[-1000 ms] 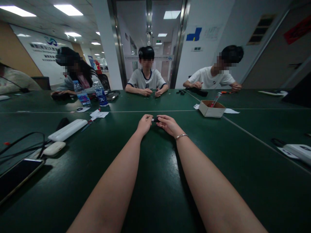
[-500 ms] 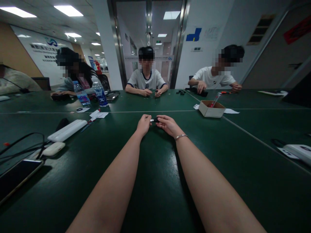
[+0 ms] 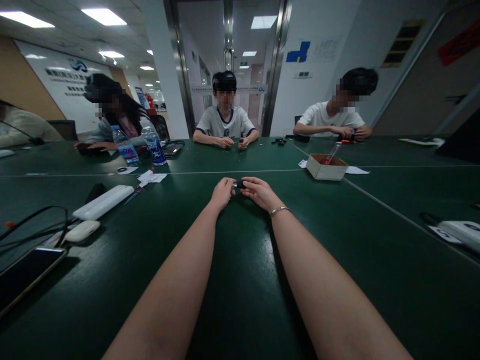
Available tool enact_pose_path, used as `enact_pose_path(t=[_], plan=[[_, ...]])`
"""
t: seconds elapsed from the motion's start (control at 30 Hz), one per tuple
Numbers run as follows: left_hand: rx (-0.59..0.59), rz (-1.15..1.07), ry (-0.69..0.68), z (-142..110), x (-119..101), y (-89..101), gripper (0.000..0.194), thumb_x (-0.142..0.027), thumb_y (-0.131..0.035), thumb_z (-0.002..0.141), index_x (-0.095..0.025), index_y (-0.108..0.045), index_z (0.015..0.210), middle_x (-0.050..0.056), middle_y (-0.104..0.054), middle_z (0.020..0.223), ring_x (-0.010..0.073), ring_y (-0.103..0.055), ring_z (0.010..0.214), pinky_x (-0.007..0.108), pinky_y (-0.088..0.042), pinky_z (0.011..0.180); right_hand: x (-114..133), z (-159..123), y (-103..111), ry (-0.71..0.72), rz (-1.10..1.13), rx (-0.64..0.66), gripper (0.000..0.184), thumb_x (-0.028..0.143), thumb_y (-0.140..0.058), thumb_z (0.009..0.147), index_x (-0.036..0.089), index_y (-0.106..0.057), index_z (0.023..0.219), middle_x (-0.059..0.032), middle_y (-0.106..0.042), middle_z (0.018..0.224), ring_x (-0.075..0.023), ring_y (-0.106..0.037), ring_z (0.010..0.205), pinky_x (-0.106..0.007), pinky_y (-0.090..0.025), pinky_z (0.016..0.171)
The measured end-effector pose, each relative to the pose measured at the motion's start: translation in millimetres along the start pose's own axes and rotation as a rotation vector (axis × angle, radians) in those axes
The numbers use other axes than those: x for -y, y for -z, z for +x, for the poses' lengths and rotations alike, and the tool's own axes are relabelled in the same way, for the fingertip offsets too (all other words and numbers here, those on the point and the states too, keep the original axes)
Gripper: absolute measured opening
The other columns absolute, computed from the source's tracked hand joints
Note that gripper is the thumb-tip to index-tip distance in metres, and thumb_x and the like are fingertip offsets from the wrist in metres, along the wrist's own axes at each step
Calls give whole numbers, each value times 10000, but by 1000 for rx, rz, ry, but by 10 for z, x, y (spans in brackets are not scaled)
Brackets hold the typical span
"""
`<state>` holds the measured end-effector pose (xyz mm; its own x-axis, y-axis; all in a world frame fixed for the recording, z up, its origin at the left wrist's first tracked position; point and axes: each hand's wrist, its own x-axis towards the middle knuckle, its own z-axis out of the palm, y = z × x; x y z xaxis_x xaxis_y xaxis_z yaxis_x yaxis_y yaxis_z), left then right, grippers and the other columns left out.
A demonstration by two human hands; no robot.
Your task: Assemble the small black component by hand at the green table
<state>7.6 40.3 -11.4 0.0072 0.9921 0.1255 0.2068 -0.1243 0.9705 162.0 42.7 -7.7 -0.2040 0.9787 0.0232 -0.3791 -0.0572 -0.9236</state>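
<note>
A small black-and-silver item (image 3: 239,184) is pinched at its left end by the left hand (image 3: 222,192) and right end by the right hand (image 3: 258,191), above the green table (image 3: 240,245); judged light, stiff, best gripped endwise.

open tabletop (image 3: 290,187) between right hand (image 3: 258,192) and box (image 3: 323,173), bottles (image 3: 154,148) blocking ahead left, white device (image 3: 105,201) nearer left

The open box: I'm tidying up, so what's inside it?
A slim, partly red item sticks up out of the box; its front wall hides the bottom.
</note>
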Motion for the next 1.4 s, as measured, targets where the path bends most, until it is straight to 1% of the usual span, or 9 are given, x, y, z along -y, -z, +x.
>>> enact_pose_path(t=[0.13, 0.23, 0.37, 0.5, 0.63, 0.77, 0.9, 1.03, 1.4], plan=[[-30, -21, 1, -20, -24, -8, 227, -220, -472, 847, -169, -583, 1038, 15, -567, 773, 100, -494, 577, 186, -360, 464, 9, -11, -8, -5, 18, -11, 144, 23, -685, 796, 155, -668, 849, -32, -676, 746, -133, -664, 649, -220, -563, 616], [-6, -19, -1, -21, -27, -10, 236, -265, -426, 887, -154, -585, 1022, 7, -545, 706, 96, -447, 518, 197, -342, 455, 12, -16, -13, -16, 21, -17, 144, 13, -660, 805, 150, -668, 849, -35, -676, 745, -139, -670, 655, -220, -559, 614], [-29, 9, -23, -18, -20, -7, 253, -219, -520, 831, -169, -576, 1073, 11, -570, 779, 96, -479, 577, 187, -348, 479, 9, -15, -10, -3, 24, -8, 147, 23, -696, 787, 153, -664, 850, -28, -670, 745, -136, -669, 644, -216, -559, 605], [-2, 15, -33, -25, -21, 0, 242, -263, -436, 894, -155, -592, 1044, 21, -565, 745, 99, -469, 570, 190, -351, 489, 15, -18, -15, -12, 16, -13, 151, 21, -678, 793, 161, -665, 850, -24, -675, 741, -131, -666, 639, -212, -562, 600], [-23, 25, -50, -41, -36, -1, 256, -186, -520, 829, -171, -588, 1074, 29, -590, 877, 93, -502, 619, 180, -374, 501, 21, -21, -25, -15, 15, -22, 145, 22, -669, 797, 156, -663, 851, -26, -679, 741, -129, -667, 638, -201, -553, 590], [-25, 10, 0, -58, -63, -13, 235, -262, -455, 898, -158, -588, 1062, 24, -580, 795, 90, -477, 563, 176, -354, 463, 10, -12, -18, -15, 23, -10, 148, 18, -685, 786, 146, -663, 857, -33, -676, 749, -137, -667, 647, -217, -551, 609], [-71, -11, 3, -61, -79, -19, 240, -184, -539, 837, -164, -582, 1072, 50, -594, 930, 112, -550, 717, 160, -405, 498, -1, -4, -7, -9, 33, -14, 156, 11, -684, 782, 144, -664, 863, -35, -673, 761, -142, -667, 651, -231, -551, 620], [-20, -29, 3, -52, -64, -18, 205, -240, -490, 889, -152, -591, 1044, 43, -594, 811, 107, -538, 645, 159, -391, 471, -3, -4, 0, -7, 30, -5, 151, 15, -678, 786, 146, -667, 859, -36, -675, 777, -137, -667, 657, -221, -553, 614], [-37, -129, -67, -87, -74, 14, 285, -124, -620, 755, -149, -597, 1038, 78, -629, 956, 162, -611, 835, 202, -492, 579, 9, -12, -8, -12, 39, -21, 154, 10, -680, 794, 145, -644, 858, -29, -660, 745, -135, -670, 636, -218, -560, 603]])
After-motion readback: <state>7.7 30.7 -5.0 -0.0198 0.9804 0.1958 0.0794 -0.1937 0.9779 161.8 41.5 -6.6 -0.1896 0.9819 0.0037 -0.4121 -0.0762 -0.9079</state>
